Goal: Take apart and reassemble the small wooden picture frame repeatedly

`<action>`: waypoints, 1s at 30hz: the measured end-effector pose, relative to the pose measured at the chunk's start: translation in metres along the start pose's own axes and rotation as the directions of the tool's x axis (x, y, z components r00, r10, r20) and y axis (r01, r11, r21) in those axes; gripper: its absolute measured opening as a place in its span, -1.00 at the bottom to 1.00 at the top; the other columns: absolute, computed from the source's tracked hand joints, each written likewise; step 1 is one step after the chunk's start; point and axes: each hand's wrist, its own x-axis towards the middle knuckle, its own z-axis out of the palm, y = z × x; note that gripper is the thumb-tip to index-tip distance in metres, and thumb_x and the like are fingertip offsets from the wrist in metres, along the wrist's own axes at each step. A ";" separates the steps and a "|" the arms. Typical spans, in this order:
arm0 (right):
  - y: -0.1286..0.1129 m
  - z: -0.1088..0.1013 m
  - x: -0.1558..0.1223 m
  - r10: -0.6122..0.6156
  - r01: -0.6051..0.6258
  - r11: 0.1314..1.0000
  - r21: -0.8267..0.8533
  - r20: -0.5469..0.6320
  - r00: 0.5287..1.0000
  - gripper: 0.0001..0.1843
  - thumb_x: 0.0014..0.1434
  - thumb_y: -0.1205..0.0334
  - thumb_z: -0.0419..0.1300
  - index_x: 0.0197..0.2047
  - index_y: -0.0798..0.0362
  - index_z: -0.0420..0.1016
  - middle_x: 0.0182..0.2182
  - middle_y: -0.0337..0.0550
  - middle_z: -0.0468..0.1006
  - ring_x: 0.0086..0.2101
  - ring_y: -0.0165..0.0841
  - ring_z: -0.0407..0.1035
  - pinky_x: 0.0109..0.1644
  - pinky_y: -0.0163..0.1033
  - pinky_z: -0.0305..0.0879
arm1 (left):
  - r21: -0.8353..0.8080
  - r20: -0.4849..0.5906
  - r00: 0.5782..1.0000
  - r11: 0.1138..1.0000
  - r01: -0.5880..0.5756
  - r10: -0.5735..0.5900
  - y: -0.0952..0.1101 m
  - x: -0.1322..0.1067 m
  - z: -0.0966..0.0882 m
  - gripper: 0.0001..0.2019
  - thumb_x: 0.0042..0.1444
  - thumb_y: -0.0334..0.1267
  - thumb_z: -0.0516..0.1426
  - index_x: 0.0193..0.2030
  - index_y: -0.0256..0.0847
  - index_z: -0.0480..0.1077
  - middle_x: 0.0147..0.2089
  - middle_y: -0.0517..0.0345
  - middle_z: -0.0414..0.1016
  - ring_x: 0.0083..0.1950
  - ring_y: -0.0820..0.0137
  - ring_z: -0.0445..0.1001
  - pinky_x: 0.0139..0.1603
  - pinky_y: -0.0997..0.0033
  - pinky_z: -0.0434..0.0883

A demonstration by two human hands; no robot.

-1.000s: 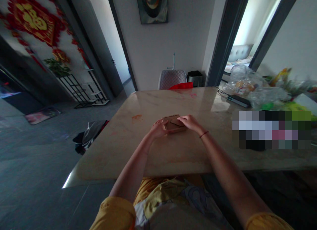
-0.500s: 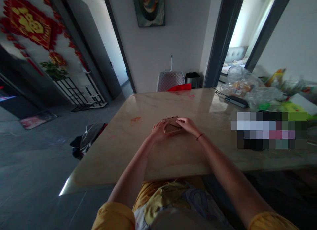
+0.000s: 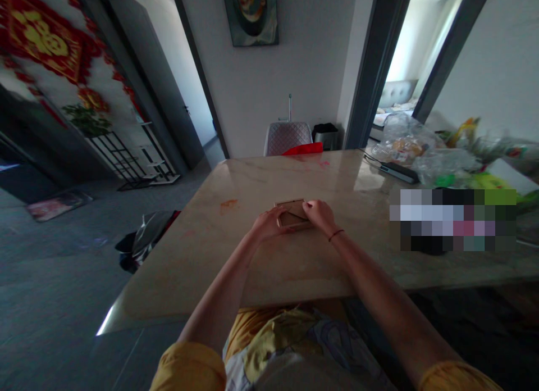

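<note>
A small, light-rimmed picture frame [image 3: 293, 213] lies on the stone-topped table [image 3: 295, 267], its brown back panel facing up. A thin dark line slants across the panel. My left hand [image 3: 269, 222] grips the frame's left side, with the fingers over the far part and the thumb along the near edge. Closed in a pinch, my right hand [image 3: 320, 216] is at the frame's right end. What its fingertips hold is too small to make out. A dark thin band circles my right wrist.
Clear plastic bags [image 3: 400, 141] and a dark elongated device [image 3: 399, 172] with a cord lie on the table's right side. A quilted chair [image 3: 288, 137] with a red item [image 3: 304, 149] stands at the far edge. A dark bag [image 3: 147, 236] is beside the table at left.
My right hand's fingers have curled in tighter at the frame's right end. My left hand keeps its hold, and the frame stays in about the same place. The view has shifted slightly.
</note>
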 end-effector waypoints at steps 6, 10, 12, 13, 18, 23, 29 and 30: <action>0.007 -0.002 0.002 0.022 -0.025 0.994 0.107 0.028 0.999 -0.65 0.22 0.09 0.00 -0.16 0.02 0.57 -0.22 -0.04 0.60 -0.22 -0.28 0.47 -0.25 -0.30 0.27 | -0.029 0.006 0.999 0.999 0.037 -0.036 0.004 -0.005 0.002 -0.09 -0.18 0.26 0.19 0.26 -0.24 0.14 0.30 -0.17 0.15 0.27 0.08 0.20 0.23 0.21 0.18; 0.008 0.002 0.001 -0.039 0.035 0.992 0.117 0.035 0.999 -0.61 0.21 0.19 0.00 0.03 0.02 0.49 -0.04 -0.01 0.54 -0.06 -0.27 0.43 -0.05 -0.27 0.29 | 0.056 0.041 0.994 0.994 0.099 -0.101 0.010 -0.006 0.001 0.03 -0.21 0.31 0.17 0.32 -0.27 0.00 0.37 -0.24 0.01 0.35 0.02 0.05 0.29 0.12 0.05; 0.007 0.004 0.001 -0.052 0.047 0.995 0.090 0.052 0.997 -0.58 0.22 0.22 -0.04 0.07 0.04 0.47 -0.01 0.01 0.52 -0.02 -0.26 0.40 0.00 -0.25 0.28 | 0.096 0.056 0.993 0.990 0.101 -0.107 0.012 -0.006 0.000 0.00 -0.17 0.33 0.13 0.31 -0.27 0.01 0.37 -0.24 0.02 0.35 0.03 0.06 0.30 0.13 0.03; 0.007 0.005 0.001 -0.055 0.050 0.996 0.078 0.062 0.997 -0.57 0.22 0.23 -0.05 0.08 0.04 0.46 0.00 0.01 0.51 -0.01 -0.25 0.40 0.01 -0.24 0.27 | 0.112 0.056 0.992 0.988 0.103 -0.110 0.014 -0.006 0.000 -0.03 -0.14 0.33 0.10 0.31 -0.27 0.02 0.37 -0.23 0.02 0.35 0.04 0.06 0.30 0.15 0.02; 0.004 0.006 -0.002 -0.077 0.072 0.995 0.067 0.081 0.994 -0.55 0.24 0.14 -0.05 0.11 0.09 0.43 0.01 0.07 0.50 0.02 -0.20 0.38 0.05 -0.18 0.26 | 0.173 0.080 0.992 0.981 0.087 -0.102 0.022 -0.007 -0.001 -0.04 -0.10 0.27 0.12 0.32 -0.34 0.01 0.38 -0.29 -0.01 0.35 0.02 0.08 0.30 0.17 0.03; 0.006 0.006 -0.002 -0.132 0.121 0.987 0.104 0.111 0.985 -0.44 0.16 -0.04 0.09 0.13 0.11 0.40 0.02 0.13 0.48 0.04 -0.14 0.35 0.10 -0.13 0.23 | 0.116 0.060 0.992 0.988 0.101 -0.108 0.023 -0.010 -0.002 -0.05 -0.11 0.24 0.16 0.32 -0.29 0.00 0.38 -0.26 0.00 0.32 0.01 0.12 0.28 0.17 0.08; 0.021 -0.001 0.008 -0.371 0.264 0.886 0.381 0.240 0.897 -0.48 0.05 0.09 0.27 0.07 0.09 0.45 0.03 0.05 0.48 0.03 -0.19 0.37 0.12 -0.12 0.24 | -0.030 0.060 0.993 0.994 0.101 -0.099 0.001 -0.002 0.006 -0.16 -0.01 0.25 0.06 0.31 -0.25 0.06 0.37 -0.20 0.04 0.30 0.01 0.17 0.24 0.12 0.17; 0.024 -0.004 0.009 -0.396 0.275 0.874 0.401 0.257 0.882 -0.46 0.01 0.13 0.30 0.08 0.09 0.44 0.04 0.04 0.47 0.04 -0.18 0.36 0.13 -0.11 0.24 | -0.040 0.042 0.996 0.996 0.079 -0.078 -0.003 0.001 0.008 -0.24 0.09 0.20 0.00 0.30 -0.29 0.09 0.36 -0.23 0.06 0.31 0.03 0.15 0.24 0.10 0.17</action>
